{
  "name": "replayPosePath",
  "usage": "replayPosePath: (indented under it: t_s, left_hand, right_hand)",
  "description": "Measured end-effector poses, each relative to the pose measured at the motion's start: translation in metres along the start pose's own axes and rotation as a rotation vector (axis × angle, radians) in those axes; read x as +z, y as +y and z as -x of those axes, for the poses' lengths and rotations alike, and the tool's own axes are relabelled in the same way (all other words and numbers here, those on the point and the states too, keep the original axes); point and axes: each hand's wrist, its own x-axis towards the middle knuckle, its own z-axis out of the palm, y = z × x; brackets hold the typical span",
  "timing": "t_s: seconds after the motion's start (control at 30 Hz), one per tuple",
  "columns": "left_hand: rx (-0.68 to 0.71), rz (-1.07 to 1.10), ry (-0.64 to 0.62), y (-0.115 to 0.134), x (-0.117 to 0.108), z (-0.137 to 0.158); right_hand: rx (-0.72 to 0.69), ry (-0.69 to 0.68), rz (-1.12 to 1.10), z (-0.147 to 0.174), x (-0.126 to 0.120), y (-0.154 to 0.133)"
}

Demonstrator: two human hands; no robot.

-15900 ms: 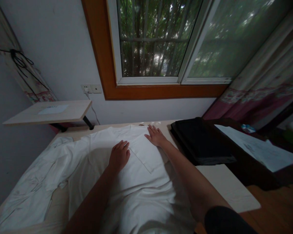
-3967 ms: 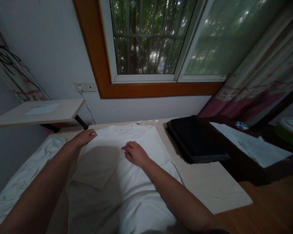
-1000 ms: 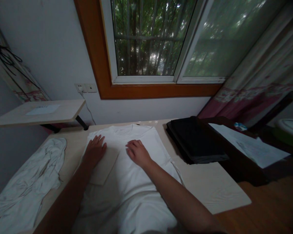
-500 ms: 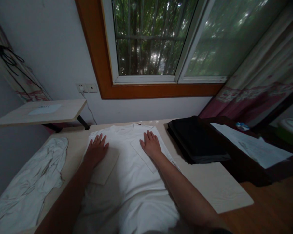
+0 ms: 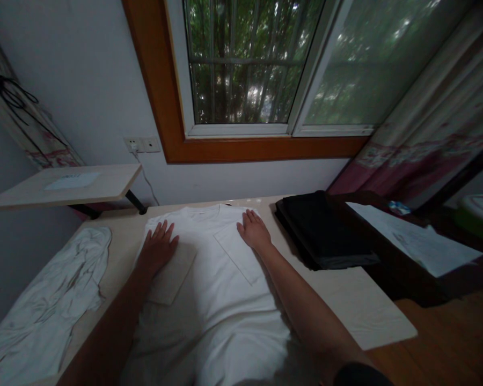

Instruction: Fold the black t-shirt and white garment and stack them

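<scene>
A white T-shirt (image 5: 209, 257) lies spread on the table in front of me, its neckline toward the wall and both sleeves folded inward. My left hand (image 5: 159, 246) rests flat on the shirt's left shoulder area, above the folded left sleeve (image 5: 173, 276), fingers spread. Near the right shoulder edge, my right hand (image 5: 254, 230) lies on the fabric with its fingers stretched out, beside the folded right sleeve (image 5: 237, 254). Neither hand grasps anything. Toward me, the lower part of the shirt is wrinkled.
A crumpled white garment (image 5: 64, 300) lies at the left. A stack of folded black cloth (image 5: 322, 230) sits on the right of the table (image 5: 358, 305). A small raised shelf (image 5: 116, 177) stands back left, and a dark surface with a paper sheet (image 5: 410, 236) is at the right.
My right hand has slid slightly outward and away from me, toward the shirt's right shoulder edge. My left hand has stayed in place.
</scene>
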Motion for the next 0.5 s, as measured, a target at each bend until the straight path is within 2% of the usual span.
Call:
replayPosePath:
  t_s: [0.1, 0.3, 0.5]
  left_hand:
    - [-0.003, 0.018, 0.003, 0.002, -0.004, 0.002]
    - [-0.031, 0.087, 0.101, -0.001, -0.013, 0.003]
    - [-0.016, 0.05, 0.087, -0.003, -0.016, 0.009]
  right_hand:
    - [-0.006, 0.01, -0.006, 0.004, -0.001, 0.0]
    - [-0.03, 0.023, -0.01, 0.015, -0.008, -0.002]
    - [-0.022, 0.081, 0.022, 0.039, -0.016, 0.0]
